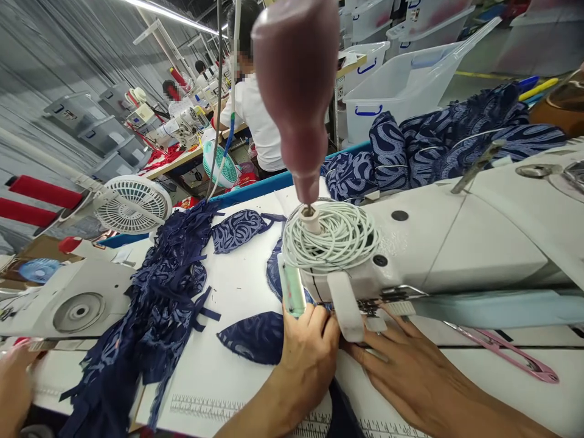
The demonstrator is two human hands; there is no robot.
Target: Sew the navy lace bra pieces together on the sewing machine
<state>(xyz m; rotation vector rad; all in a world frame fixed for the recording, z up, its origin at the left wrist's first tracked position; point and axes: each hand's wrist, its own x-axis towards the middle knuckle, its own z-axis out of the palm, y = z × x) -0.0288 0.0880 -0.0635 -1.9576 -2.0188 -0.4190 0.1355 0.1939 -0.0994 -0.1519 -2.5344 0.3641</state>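
My left hand (pixel 310 340) is closed, fingers curled down at the left of the needle area of a white sewing machine (pixel 438 231). It grips a navy patterned fabric piece (pixel 255 337), part of which shows to its left. My right hand (pixel 401 359) lies low with fingers stretched out flat beside the presser foot, some fingertips hidden under the machine head. Below and between my wrists hangs a dark navy strip (pixel 342 410). The stitching point itself is mostly covered by my hands and the machine.
A coil of pale cord (pixel 337 234) sits on the machine, under a hanging reddish-brown bottle shape (pixel 301 91). Pink thread snips (pixel 511 353) lie at right. A navy fabric heap (pixel 168 267) covers the left side; tied bundles (pixel 410 152) lie behind. Another person's hand (pixel 16 377) is at far left.
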